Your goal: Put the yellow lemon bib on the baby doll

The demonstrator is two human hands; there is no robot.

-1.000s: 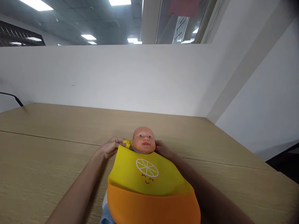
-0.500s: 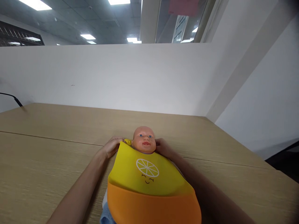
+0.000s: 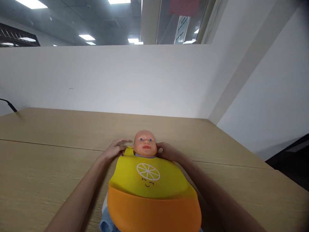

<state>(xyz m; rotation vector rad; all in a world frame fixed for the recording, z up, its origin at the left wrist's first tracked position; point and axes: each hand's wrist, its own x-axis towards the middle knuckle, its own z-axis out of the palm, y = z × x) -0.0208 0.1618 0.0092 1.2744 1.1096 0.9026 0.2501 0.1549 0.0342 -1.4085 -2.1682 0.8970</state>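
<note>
A bald baby doll [image 3: 145, 149] lies on its back with its head away from me. Over its chest is a yellow silicone bib [image 3: 169, 170] with a white citrus slice, a smiling face and an orange pocket [image 3: 154, 212]. My left hand [image 3: 116, 149] is at the bib's left neck strap [image 3: 129, 151]; its lower fingers close at the strap's edge while one finger stretches toward the doll's head. My right hand [image 3: 167, 151] rests against the other side of the head, thumb and finger curled together. Its fingertips are partly hidden, as is the right strap.
The wooden table [image 3: 60, 167] has a seam running across it. A white partition [image 3: 108, 80] stands along its far edge, meeting a wall on the right. At the far left is a black cable [image 3: 11, 104]; a dark object [image 3: 289, 154] shows past the right edge.
The bib's left corner has come down flatter, and its strap now shows upright beside the doll's neck. One left finger has stretched out. My right thumb and finger now show a curled loop.
</note>
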